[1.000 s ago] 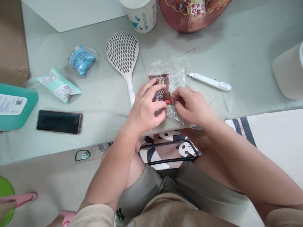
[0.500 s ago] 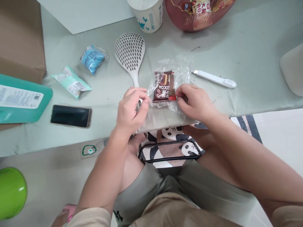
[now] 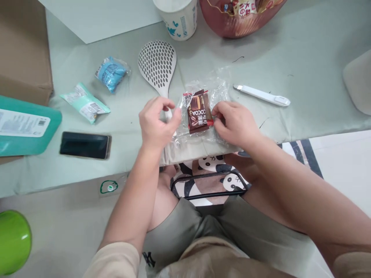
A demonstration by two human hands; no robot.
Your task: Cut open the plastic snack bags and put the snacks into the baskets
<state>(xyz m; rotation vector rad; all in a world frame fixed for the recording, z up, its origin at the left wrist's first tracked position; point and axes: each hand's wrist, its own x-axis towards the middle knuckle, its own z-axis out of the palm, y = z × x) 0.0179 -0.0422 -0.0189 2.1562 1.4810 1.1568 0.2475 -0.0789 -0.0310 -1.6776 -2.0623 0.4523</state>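
Observation:
A brown-and-red cocoa snack packet (image 3: 198, 112) lies on a crumpled clear plastic wrapper (image 3: 220, 89) near the table's front edge. My right hand (image 3: 235, 122) is at the packet's right side, thumb and forefinger closed on the clear plastic. To the left, my left hand (image 3: 158, 121) has curled fingers, with the thumb apart from the forefinger beside the wrapper's left edge. Under that hand passes the handle of a light grey slotted skimmer (image 3: 158, 63), partly hidden. A white utility knife (image 3: 262, 95) rests to the right of the wrapper.
Left on the table are a blue snack packet (image 3: 112, 73), a mint-green packet (image 3: 85, 102), a phone (image 3: 85, 145) and a green bottle (image 3: 26, 125). A paper cup (image 3: 181, 23) and a red bowl (image 3: 234, 25) of snacks stand at the back. A panda-print stool (image 3: 208, 189) is below.
The cocoa packet has turned slightly and shifted left on the wrapper. My left hand has moved a little left, its thumb and forefinger spreading. My right hand stays at the packet's right side.

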